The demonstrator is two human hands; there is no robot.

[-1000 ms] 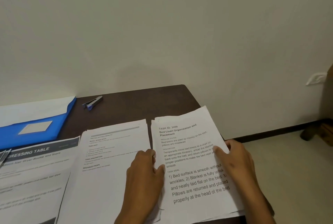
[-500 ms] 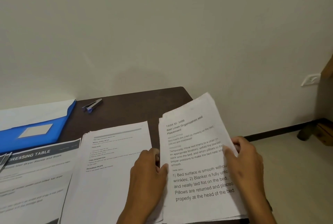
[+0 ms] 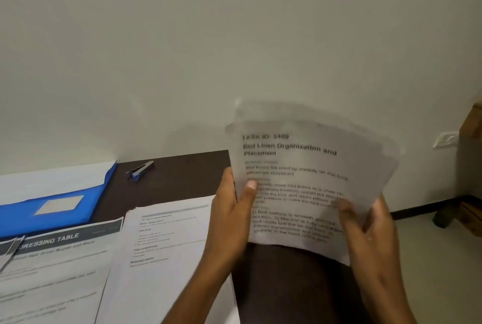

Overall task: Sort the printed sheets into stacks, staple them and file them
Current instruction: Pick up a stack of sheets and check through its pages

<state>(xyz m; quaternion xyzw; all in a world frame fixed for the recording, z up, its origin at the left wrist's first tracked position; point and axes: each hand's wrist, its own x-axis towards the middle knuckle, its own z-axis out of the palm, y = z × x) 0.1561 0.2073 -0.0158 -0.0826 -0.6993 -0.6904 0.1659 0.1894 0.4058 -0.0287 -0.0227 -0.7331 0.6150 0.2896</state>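
Observation:
I hold a stack of printed sheets (image 3: 307, 167) headed "Bed Linen Organization and Placement" upright above the dark table (image 3: 182, 177), blurred by motion. My left hand (image 3: 232, 216) grips its left edge with the thumb on the front. My right hand (image 3: 365, 229) grips the lower right edge. Two other stacks lie flat on the table: a middle one (image 3: 167, 258) with small print and a left one (image 3: 52, 271) headed "DRESSING TABLE". A small blue and silver stapler (image 3: 140, 170) lies near the table's back edge. A blue file folder (image 3: 52, 203) rests at the back left.
A plain wall stands right behind the table. The table's right edge drops to a light floor (image 3: 427, 258). Wooden furniture (image 3: 469, 209) and a wall socket (image 3: 446, 139) are at the far right.
Both hands have lifted the "Bed Linen" stack off the table and stood it upright facing me. The other stacks, stapler and folder have not moved.

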